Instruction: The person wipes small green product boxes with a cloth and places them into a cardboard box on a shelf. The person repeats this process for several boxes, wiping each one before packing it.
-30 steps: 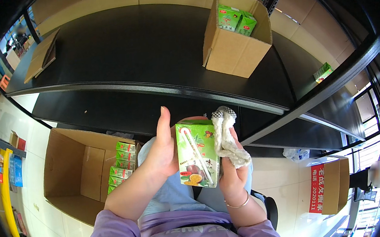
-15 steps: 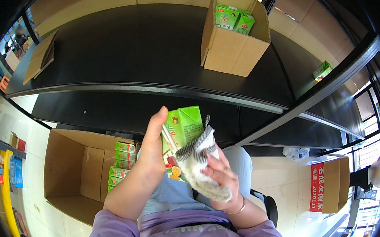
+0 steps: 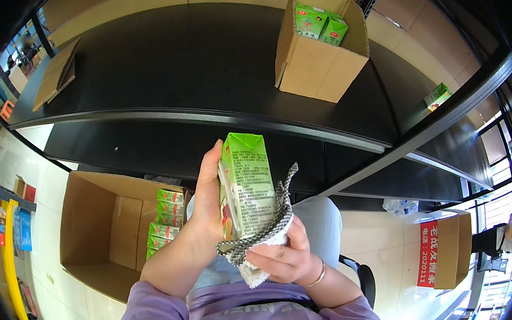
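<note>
A green and white drink carton [image 3: 248,185] stands upright before me, its printed side facing me. My left hand [image 3: 207,198] grips it along the left edge, thumb near the top; some of its fingers are hidden behind the carton. Held in my right hand [image 3: 289,256] is a white cloth [image 3: 255,274] with a black-and-white checked border, pressed against the carton's lower end. The cloth's edge wraps across the carton's lower front and up its right side.
A cardboard box [image 3: 322,72] with green cartons sits on the black shelf [image 3: 174,63]; a single carton [image 3: 437,96] lies farther right. At lower left, an open cardboard box [image 3: 95,235] holds several cartons [image 3: 169,207]. A metal shelf beam [image 3: 203,117] runs ahead of my hands.
The carton has turned from its picture side to its printed side. My right hand and the cloth have shifted down to the carton's lower end, with the cloth now spread across it.
</note>
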`<state>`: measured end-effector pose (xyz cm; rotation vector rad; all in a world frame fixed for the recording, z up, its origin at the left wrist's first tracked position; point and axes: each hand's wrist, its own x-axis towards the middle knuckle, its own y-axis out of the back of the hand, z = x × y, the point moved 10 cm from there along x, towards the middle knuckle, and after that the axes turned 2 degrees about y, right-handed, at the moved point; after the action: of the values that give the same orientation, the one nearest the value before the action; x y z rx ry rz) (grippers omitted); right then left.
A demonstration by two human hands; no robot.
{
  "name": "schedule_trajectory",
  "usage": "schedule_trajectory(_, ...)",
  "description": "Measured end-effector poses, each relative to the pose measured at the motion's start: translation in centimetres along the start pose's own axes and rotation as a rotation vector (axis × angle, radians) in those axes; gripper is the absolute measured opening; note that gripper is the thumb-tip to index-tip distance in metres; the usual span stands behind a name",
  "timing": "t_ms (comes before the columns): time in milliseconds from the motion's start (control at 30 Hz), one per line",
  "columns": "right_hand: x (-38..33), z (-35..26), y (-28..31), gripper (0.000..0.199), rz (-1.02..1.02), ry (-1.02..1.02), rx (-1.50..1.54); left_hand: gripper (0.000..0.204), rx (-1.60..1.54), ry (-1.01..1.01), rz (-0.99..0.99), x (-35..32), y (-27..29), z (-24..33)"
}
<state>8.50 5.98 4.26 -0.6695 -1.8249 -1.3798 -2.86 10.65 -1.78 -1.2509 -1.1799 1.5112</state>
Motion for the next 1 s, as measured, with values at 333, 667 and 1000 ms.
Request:
schedule_trajectory(333,0.9,0.1,1.6,0.019,0.006,0.075,0.043,0.04,-0.049,0.025,0.024,0.3,0.3,-0.4)
schedule_trajectory(667,0.9,1.4,3.3,0.017,0.109,0.001,0.345,0.043,0.025,0.071,-0.011,0.3,0.6,-0.8)
schedule_trajectory(1000,-0.1,8.0,2.0,0.023,0.203,-0.541,0.534,0.052,0.152,0.068,0.05,-0.1,1.1,-1.1)
